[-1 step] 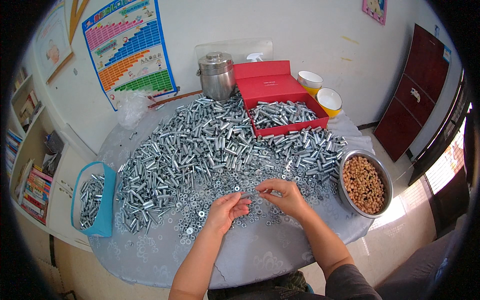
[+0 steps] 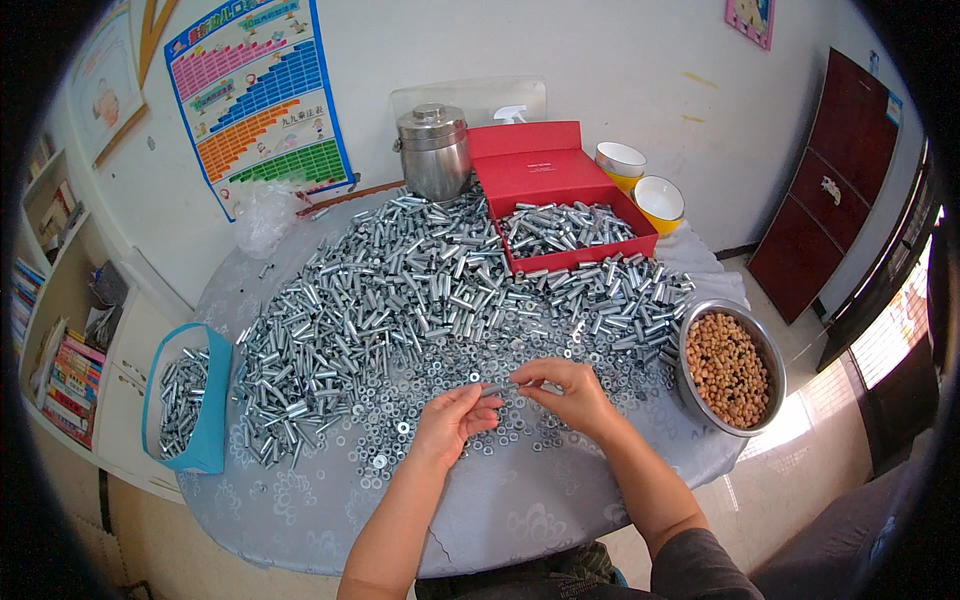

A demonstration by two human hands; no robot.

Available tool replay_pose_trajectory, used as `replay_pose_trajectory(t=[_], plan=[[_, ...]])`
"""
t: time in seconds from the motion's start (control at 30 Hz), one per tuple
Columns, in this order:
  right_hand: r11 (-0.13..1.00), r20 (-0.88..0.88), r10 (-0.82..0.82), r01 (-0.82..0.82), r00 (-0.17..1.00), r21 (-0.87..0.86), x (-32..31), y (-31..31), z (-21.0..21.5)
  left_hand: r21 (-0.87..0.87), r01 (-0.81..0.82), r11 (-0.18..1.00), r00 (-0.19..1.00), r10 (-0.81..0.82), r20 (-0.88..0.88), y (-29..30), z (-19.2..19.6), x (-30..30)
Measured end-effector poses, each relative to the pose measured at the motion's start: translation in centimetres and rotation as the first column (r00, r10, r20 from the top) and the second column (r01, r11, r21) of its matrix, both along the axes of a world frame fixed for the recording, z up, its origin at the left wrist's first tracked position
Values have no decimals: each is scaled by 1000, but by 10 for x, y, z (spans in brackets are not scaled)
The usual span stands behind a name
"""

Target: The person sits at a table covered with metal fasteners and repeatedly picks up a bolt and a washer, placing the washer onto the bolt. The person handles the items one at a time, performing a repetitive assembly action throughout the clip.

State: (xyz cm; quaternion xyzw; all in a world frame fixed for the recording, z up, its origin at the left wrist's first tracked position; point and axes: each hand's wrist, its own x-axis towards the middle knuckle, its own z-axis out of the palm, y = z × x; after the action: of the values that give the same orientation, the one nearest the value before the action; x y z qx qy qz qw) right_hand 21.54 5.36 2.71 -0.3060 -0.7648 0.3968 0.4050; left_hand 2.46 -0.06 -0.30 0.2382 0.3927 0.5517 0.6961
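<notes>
Over the near edge of a heap of loose parts, my left hand (image 2: 450, 424) has its fingers closed around a small silver metal sleeve (image 2: 493, 390). My right hand (image 2: 572, 393) meets the sleeve's right end with thumb and fingertips pinched together. Whatever sits in that pinch is too small to make out. Beneath and around both hands lie many flat washers and nuts (image 2: 403, 427). Beyond them spreads a large pile of shiny metal sleeves (image 2: 400, 280).
A red box (image 2: 570, 258) full of sleeves stands at the back, beside a steel pot (image 2: 433, 150) and yellow bowls (image 2: 660, 200). At right is a steel basin (image 2: 690, 385) of small brownish pieces. A blue container (image 2: 210, 415) with sleeves stands left on the grey tablecloth (image 2: 330, 530).
</notes>
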Motion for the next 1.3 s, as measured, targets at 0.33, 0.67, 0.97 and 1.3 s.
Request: replay_pose_trajectory(t=[0.33, 0.67, 0.97, 1.3], plan=[[982, 386, -81, 139, 919, -127, 1, 0, -3, 47, 0, 999, 982, 9, -186, -3, 8, 9], [955, 157, 16, 31, 987, -294, 0, 1, -6, 59, -104, 993, 984, 111, -138, -2, 7, 4], [970, 27, -15, 22, 1000, -244, -4, -1, -8, 85, -102, 991, 982, 114, -153, -2, 6, 5], [936, -34, 40, -50, 999, -350, -13, -9, -3, 183, 22, 983, 952, 36, -305, -3, 9, 12]])
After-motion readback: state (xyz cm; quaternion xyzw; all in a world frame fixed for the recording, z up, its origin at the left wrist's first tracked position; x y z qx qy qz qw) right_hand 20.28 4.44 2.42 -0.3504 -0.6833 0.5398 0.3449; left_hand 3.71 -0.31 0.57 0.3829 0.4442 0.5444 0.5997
